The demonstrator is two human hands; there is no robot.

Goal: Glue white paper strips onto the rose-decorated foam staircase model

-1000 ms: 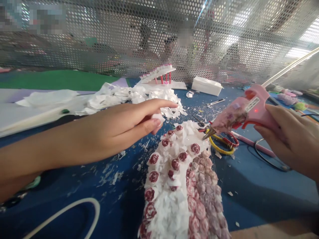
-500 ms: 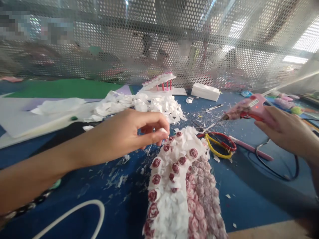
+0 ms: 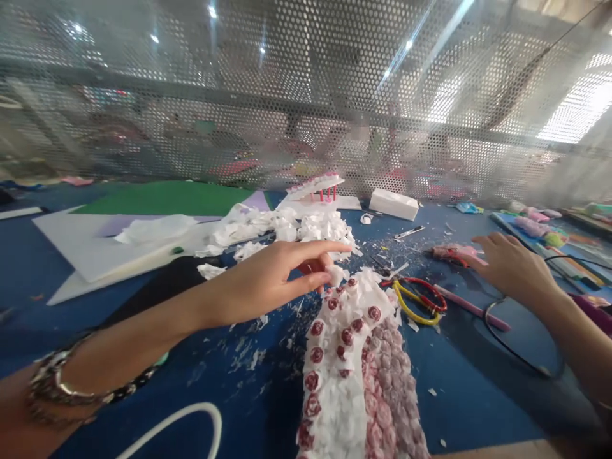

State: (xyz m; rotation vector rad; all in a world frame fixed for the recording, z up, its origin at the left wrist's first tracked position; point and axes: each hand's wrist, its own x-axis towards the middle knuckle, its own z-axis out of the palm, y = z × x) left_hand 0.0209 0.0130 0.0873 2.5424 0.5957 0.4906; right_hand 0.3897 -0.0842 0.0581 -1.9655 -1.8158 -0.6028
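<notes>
My left hand [image 3: 291, 274] is over the far end of a long decorated piece [image 3: 335, 382]. Its thumb and bent fingers pinch a small white paper piece [image 3: 338, 275], with the index finger stretched out above. White paper scraps cover the decorated piece, with dark red rolled rosettes along its left edge and inner curve; pink and mauve rosettes fill its right side. To the right, a pink hot glue gun [image 3: 452, 253] lies low at the table, its nozzle pointing left. My right hand [image 3: 514, 264] is at its handle end, fingers stretched out and apart; the handle is mostly hidden.
Red-and-yellow-handled scissors [image 3: 421, 315], a pink stick [image 3: 471, 307] and a cutter knife [image 3: 410, 233] lie on the blue table. Behind are a white paper heap [image 3: 325, 226], a small model [image 3: 318, 188], a white block [image 3: 393, 204] and a perforated metal screen [image 3: 268, 127].
The glue gun has come down to the table, and my right hand's fingers have loosened from it. My left index finger has straightened. The view has tilted up slightly.
</notes>
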